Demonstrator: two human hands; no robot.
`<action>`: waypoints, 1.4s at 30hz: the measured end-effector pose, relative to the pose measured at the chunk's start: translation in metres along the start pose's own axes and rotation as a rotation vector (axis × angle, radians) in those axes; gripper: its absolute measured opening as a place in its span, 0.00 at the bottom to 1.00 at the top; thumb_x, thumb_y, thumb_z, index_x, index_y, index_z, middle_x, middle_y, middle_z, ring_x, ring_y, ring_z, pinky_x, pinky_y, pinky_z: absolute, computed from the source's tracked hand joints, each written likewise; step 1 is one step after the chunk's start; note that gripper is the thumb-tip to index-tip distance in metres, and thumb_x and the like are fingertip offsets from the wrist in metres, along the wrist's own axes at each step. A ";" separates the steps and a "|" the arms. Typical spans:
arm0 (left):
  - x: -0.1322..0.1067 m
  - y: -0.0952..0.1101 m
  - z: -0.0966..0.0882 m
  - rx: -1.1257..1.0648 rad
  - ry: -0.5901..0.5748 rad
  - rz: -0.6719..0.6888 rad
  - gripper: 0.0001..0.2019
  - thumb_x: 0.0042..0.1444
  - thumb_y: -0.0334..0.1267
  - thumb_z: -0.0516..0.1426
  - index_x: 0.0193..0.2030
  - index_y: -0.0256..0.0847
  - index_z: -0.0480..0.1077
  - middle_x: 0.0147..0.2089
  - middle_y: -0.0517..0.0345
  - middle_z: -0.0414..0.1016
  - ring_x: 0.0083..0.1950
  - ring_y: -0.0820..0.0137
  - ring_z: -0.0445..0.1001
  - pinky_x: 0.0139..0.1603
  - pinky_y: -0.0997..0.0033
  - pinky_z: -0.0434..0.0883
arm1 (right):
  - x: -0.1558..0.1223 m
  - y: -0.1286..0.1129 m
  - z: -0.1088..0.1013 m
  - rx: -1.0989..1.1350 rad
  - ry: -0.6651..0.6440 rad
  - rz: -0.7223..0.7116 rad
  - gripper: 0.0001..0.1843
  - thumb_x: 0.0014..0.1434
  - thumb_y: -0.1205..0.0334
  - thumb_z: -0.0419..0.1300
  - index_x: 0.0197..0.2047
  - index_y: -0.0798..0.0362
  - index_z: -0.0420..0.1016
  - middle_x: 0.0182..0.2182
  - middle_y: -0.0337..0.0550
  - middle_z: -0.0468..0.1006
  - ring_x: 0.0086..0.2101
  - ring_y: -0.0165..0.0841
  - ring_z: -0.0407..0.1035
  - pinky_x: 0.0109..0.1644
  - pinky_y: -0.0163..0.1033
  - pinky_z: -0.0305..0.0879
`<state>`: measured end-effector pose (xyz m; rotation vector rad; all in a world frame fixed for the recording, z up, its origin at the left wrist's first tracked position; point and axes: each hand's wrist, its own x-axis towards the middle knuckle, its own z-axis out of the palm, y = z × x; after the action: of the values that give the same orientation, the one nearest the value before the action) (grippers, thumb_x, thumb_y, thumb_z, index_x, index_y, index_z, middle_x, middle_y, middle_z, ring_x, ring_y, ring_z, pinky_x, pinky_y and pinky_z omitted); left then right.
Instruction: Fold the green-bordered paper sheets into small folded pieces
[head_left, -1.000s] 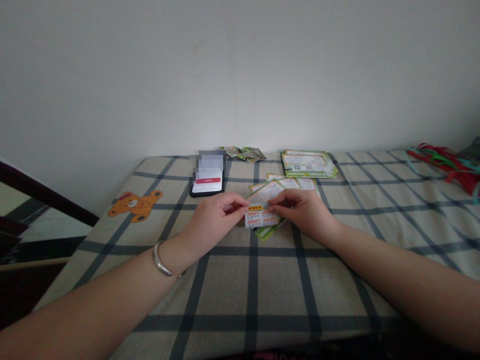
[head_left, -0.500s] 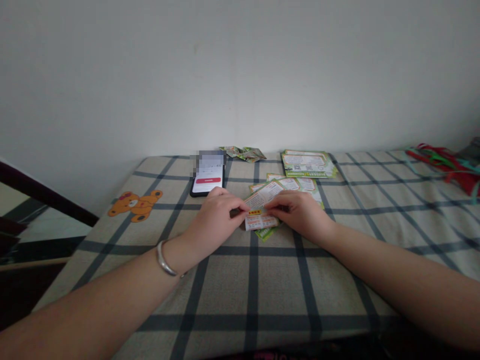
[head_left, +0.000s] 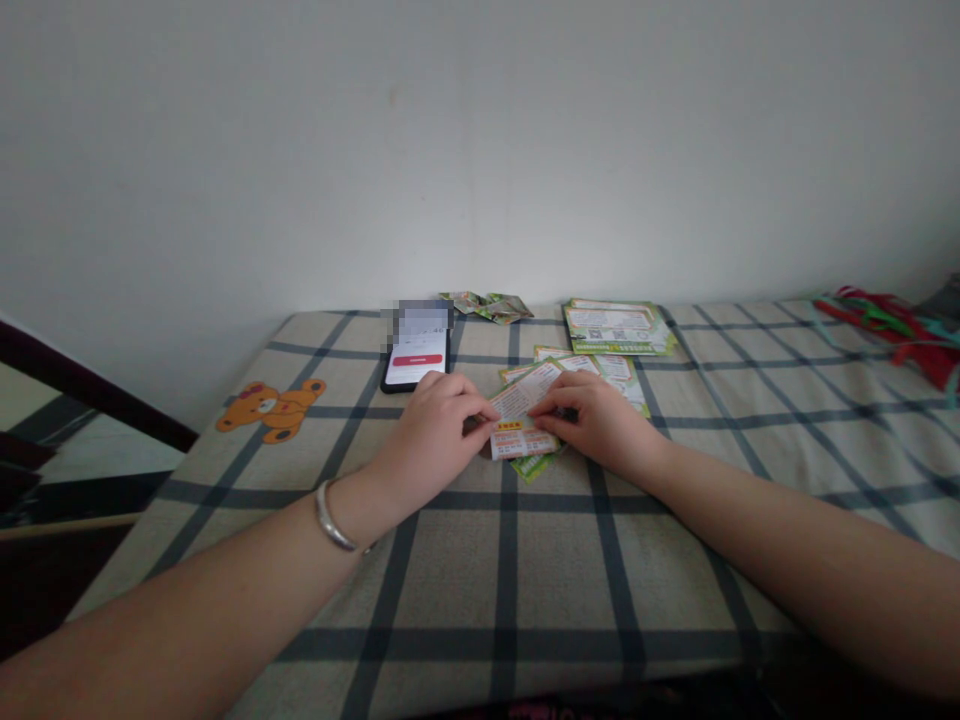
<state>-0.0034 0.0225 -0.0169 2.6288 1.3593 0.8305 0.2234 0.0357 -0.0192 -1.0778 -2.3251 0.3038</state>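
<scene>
My left hand [head_left: 435, 425] and my right hand [head_left: 596, 420] both pinch a small printed card [head_left: 519, 425] with white, orange and yellow panels. They hold it low over the checked cloth [head_left: 487, 560], with the fingertips meeting at its upper edge. A silver bangle [head_left: 330, 520] sits on my left wrist. Under and behind the card lie more green-edged cards [head_left: 604, 368], partly hidden by my right hand.
A phone [head_left: 416, 355] with a lit screen lies beyond my left hand. A stack of green cards [head_left: 615, 328] and crumpled wrappers [head_left: 487, 305] sit near the wall. Red and green ribbons [head_left: 892, 325] lie at the far right. A bear print [head_left: 271, 408] marks the cloth's left side.
Both hands have drawn slightly closer together over the card, and the card sits a little lower and flatter. Nothing else has moved.
</scene>
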 end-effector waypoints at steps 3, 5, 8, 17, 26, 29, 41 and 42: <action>-0.001 0.000 0.002 0.023 -0.019 -0.007 0.03 0.54 0.33 0.61 0.36 0.41 0.75 0.39 0.55 0.72 0.44 0.63 0.66 0.48 0.59 0.66 | 0.000 0.001 0.000 -0.005 -0.012 -0.005 0.03 0.56 0.65 0.64 0.35 0.51 0.80 0.32 0.42 0.77 0.36 0.33 0.69 0.42 0.40 0.64; -0.001 0.001 0.002 0.018 -0.024 -0.003 0.04 0.55 0.31 0.60 0.38 0.40 0.74 0.40 0.55 0.72 0.45 0.63 0.66 0.48 0.59 0.66 | 0.001 0.002 0.001 -0.007 0.001 -0.022 0.04 0.56 0.65 0.64 0.36 0.51 0.80 0.33 0.42 0.77 0.36 0.33 0.69 0.43 0.40 0.64; -0.001 0.002 0.002 0.001 -0.034 0.065 0.05 0.56 0.29 0.58 0.38 0.41 0.74 0.40 0.56 0.72 0.47 0.63 0.65 0.50 0.60 0.65 | 0.000 0.000 0.001 0.002 0.008 -0.085 0.05 0.57 0.68 0.62 0.36 0.51 0.80 0.34 0.43 0.77 0.37 0.33 0.69 0.44 0.40 0.64; 0.000 0.010 -0.010 0.177 -0.206 0.189 0.06 0.59 0.30 0.55 0.38 0.38 0.74 0.39 0.53 0.74 0.44 0.62 0.68 0.45 0.61 0.68 | -0.002 -0.007 -0.003 0.006 -0.092 -0.252 0.17 0.57 0.77 0.53 0.36 0.52 0.80 0.36 0.43 0.79 0.38 0.33 0.70 0.45 0.39 0.66; -0.003 0.017 -0.019 0.308 -0.274 0.243 0.08 0.60 0.30 0.53 0.38 0.37 0.75 0.39 0.51 0.75 0.43 0.60 0.71 0.44 0.58 0.70 | -0.004 -0.019 -0.009 -0.013 -0.127 -0.215 0.07 0.58 0.66 0.59 0.33 0.54 0.80 0.35 0.45 0.77 0.38 0.34 0.69 0.45 0.39 0.66; -0.003 0.017 -0.019 0.323 -0.275 0.248 0.08 0.60 0.31 0.54 0.38 0.37 0.75 0.38 0.52 0.75 0.42 0.60 0.71 0.44 0.58 0.70 | -0.004 -0.017 -0.008 -0.029 -0.139 -0.225 0.08 0.59 0.64 0.59 0.33 0.53 0.80 0.35 0.44 0.77 0.38 0.33 0.69 0.45 0.39 0.65; -0.004 0.023 -0.023 0.397 -0.237 0.237 0.07 0.60 0.37 0.55 0.37 0.39 0.73 0.37 0.55 0.74 0.40 0.61 0.70 0.40 0.59 0.67 | -0.005 -0.019 -0.003 -0.045 -0.122 -0.207 0.06 0.58 0.65 0.60 0.36 0.56 0.78 0.35 0.45 0.75 0.38 0.33 0.67 0.44 0.38 0.65; -0.004 0.024 -0.023 0.410 -0.231 0.250 0.06 0.60 0.37 0.56 0.36 0.38 0.73 0.36 0.55 0.74 0.40 0.61 0.70 0.40 0.59 0.67 | -0.005 -0.019 -0.003 -0.046 -0.122 -0.203 0.06 0.58 0.65 0.60 0.37 0.56 0.78 0.35 0.45 0.75 0.38 0.33 0.67 0.44 0.38 0.64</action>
<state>0.0012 0.0006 0.0083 3.1308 1.2694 0.2659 0.2159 0.0195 -0.0108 -0.8557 -2.5381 0.2447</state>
